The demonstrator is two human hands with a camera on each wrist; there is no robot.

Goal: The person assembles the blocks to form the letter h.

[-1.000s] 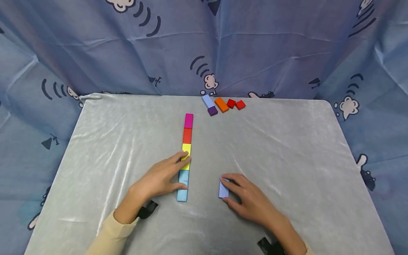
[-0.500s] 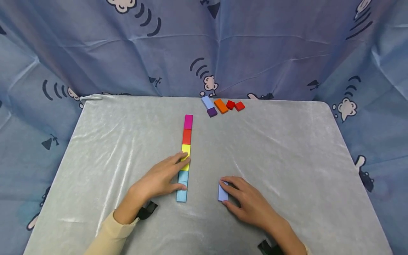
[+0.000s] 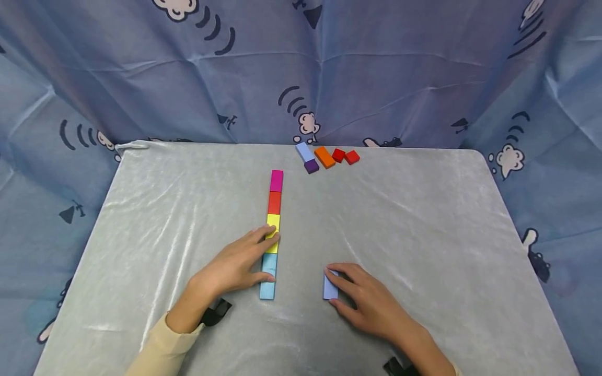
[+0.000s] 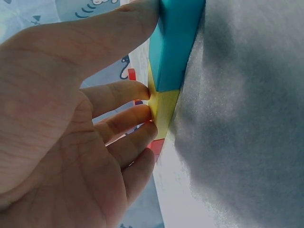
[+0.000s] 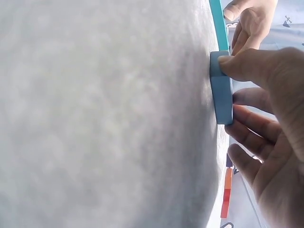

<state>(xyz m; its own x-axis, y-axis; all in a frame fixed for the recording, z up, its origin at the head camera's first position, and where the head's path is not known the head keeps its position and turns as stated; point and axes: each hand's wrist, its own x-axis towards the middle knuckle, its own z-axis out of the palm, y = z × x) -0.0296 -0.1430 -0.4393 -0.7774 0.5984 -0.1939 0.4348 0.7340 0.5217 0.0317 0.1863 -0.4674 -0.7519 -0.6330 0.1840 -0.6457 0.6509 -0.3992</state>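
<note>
A straight row of flat blocks runs away from me in the head view: light blue blocks (image 3: 269, 262) nearest, then yellow (image 3: 274, 219), red (image 3: 274, 202) and magenta (image 3: 276, 180) at the far end. My left hand (image 3: 237, 261) rests on this row, thumb on the light blue part and fingertips on the yellow; the left wrist view shows those fingers only slightly bent. To the right, apart from the row, my right hand (image 3: 371, 297) pinches a periwinkle-blue block (image 3: 330, 287) between thumb and fingers at its two ends. In the right wrist view this block (image 5: 222, 97) lies against the cloth.
Near the table's back edge lie a light blue block (image 3: 304, 151), a purple block (image 3: 311, 166), an orange block (image 3: 325, 157) and two small red blocks (image 3: 352, 157). Silvery cloth (image 3: 423, 219) covers the table. A patterned blue curtain (image 3: 400, 78) hangs behind and beside it.
My right hand has drawn the periwinkle-blue block slightly toward me. My left hand stays in place on the row. The head view has shifted a little.
</note>
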